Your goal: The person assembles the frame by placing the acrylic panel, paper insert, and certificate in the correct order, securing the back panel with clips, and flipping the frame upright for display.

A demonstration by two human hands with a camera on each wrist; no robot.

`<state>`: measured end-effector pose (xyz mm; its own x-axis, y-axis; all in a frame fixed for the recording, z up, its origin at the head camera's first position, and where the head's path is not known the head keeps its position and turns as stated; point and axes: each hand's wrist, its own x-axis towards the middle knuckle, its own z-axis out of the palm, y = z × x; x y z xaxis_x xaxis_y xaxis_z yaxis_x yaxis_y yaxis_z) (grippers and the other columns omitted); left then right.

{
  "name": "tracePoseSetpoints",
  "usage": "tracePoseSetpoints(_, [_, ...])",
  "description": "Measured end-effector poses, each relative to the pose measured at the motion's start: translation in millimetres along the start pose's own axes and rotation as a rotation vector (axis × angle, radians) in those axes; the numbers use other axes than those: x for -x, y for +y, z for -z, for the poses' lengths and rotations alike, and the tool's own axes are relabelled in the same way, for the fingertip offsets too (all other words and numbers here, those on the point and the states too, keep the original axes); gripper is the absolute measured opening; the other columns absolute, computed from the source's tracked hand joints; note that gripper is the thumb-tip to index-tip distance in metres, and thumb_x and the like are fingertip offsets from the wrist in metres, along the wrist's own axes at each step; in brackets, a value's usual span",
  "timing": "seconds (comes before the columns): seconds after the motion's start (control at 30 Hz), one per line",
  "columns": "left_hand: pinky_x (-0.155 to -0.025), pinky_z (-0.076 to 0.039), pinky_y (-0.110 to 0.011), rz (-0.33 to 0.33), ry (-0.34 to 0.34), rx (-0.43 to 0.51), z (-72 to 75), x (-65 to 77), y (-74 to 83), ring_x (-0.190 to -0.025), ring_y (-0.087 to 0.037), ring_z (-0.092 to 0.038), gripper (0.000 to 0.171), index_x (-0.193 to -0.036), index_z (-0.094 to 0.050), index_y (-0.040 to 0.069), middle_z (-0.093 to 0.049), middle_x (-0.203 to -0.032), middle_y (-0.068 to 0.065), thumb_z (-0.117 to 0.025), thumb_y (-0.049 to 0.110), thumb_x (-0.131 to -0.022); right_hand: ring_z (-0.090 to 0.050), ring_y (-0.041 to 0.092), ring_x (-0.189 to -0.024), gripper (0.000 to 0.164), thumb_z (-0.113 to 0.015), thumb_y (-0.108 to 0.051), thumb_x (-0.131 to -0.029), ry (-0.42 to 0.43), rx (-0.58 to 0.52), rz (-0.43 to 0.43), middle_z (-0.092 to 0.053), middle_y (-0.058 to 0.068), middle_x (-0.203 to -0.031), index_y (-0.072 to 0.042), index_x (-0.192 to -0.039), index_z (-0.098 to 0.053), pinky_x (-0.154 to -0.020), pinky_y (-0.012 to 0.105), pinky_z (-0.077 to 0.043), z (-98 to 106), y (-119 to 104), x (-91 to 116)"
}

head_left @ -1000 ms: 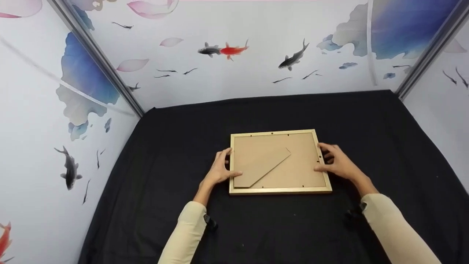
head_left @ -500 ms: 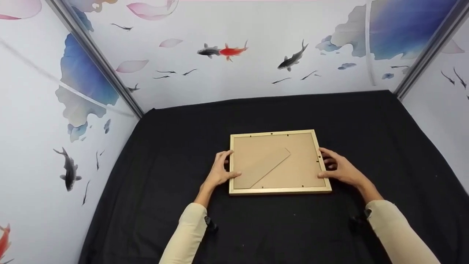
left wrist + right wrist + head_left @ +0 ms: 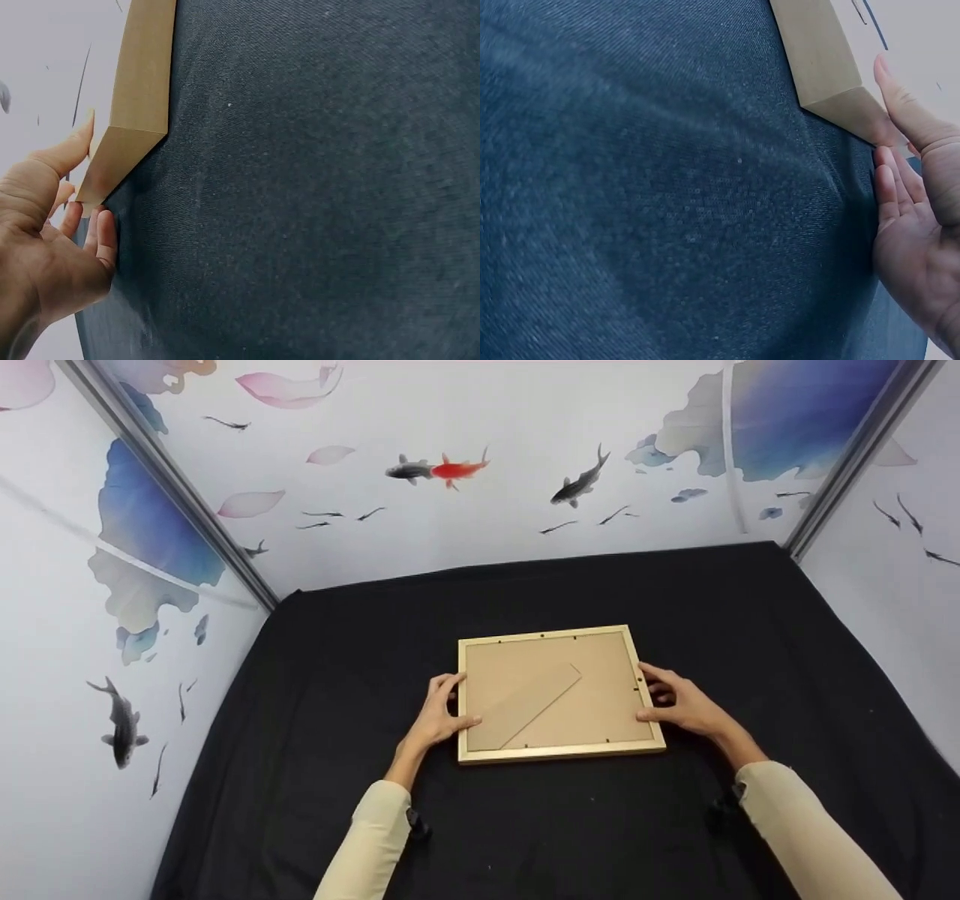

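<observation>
A gold-edged picture frame lies back side up on black cloth in the head view, showing its brown backing board. A slanted stand flap lies against that board. On the frame's left edge, my left hand grips with the thumb on the back and fingers along the side. My right hand holds the opposite edge the same way. Both wrist views show a corner of the frame close up, the left hand and right hand each with fingertips low by the cloth. The frame's front is hidden.
Black cloth covers the table around the frame. White panels printed with fish and petals stand at the back and both sides, joined by grey metal posts.
The stand flap's lower end, slightly raised one second ago, now sits flatter. My right hand has shifted slightly toward me along its edge. The head view has shifted, so everything appears further left.
</observation>
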<state>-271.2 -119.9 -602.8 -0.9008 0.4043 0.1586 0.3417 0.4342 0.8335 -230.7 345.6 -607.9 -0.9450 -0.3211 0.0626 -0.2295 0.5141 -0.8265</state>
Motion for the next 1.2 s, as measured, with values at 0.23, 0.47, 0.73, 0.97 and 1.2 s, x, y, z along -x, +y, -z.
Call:
tracePoseSetpoints(0.23, [-0.100, -0.044, -0.052, 0.054, -0.006, -0.002, 1.8, 5.2, -4.4, -0.118, -0.044, -0.048, 0.082, -0.148, -0.043, -0.007, -0.034, -0.138, -0.024, -0.087, 0.006, -0.080, -0.051, 0.038, -0.119, 0.088, -0.083, -0.017, -0.087, -0.020, -0.021, -0.006, -0.046, 0.025, -0.140, 0.000, -0.157, -0.032, -0.099, 0.057, -0.040, -6, 3, -3])
tracePoseSetpoints(0.47, [-0.094, -0.047, -0.048, 0.051, -0.032, -0.088, -0.6, -2.0, -1.1, -0.111, -0.040, -0.051, 0.082, -0.147, -0.044, -0.006, -0.036, -0.135, -0.023, -0.088, 0.011, -0.080, -0.052, 0.038, -0.118, 0.088, -0.082, -0.017, -0.088, -0.019, 0.002, -0.008, -0.047, 0.025, -0.138, 0.001, -0.157, -0.032, -0.098, 0.054, -0.042, -4, 7, 0])
tracePoseSetpoints(0.73, [-0.086, -0.049, -0.043, 0.109, -0.059, -0.233, 2.1, -7.3, 6.7, -0.107, -0.030, -0.054, 0.083, -0.150, -0.047, 0.002, -0.040, -0.136, -0.017, -0.089, 0.020, -0.080, -0.051, 0.039, -0.119, 0.087, -0.082, -0.020, -0.089, -0.031, 0.008, -0.014, -0.046, 0.026, -0.137, 0.002, -0.157, -0.032, -0.100, 0.056, -0.041, 0, 6, 0])
tracePoseSetpoints(0.97, [-0.079, -0.046, -0.046, 0.222, -0.094, -0.343, 4.9, -7.0, 14.8, -0.104, -0.023, -0.053, 0.085, -0.153, -0.047, 0.016, -0.045, -0.136, -0.009, -0.088, 0.034, -0.081, -0.051, 0.037, -0.118, 0.087, -0.082, -0.018, -0.088, -0.031, 0.001, -0.012, -0.047, 0.024, -0.135, 0.002, -0.157, -0.032, -0.100, 0.054, -0.041, 0, 5, 0])
tracePoseSetpoints(1.2, [-0.077, -0.048, -0.045, 0.249, -0.120, -0.426, 8.7, -12.9, 24.3, -0.098, -0.023, -0.052, 0.086, -0.154, -0.046, 0.021, -0.050, -0.128, -0.006, -0.086, 0.043, -0.081, -0.050, 0.039, -0.119, 0.087, -0.081, -0.019, -0.089, -0.027, 0.004, -0.014, -0.045, 0.026, -0.137, 0.002, -0.157, -0.031, -0.100, 0.057, -0.040, 5, 2, 1])
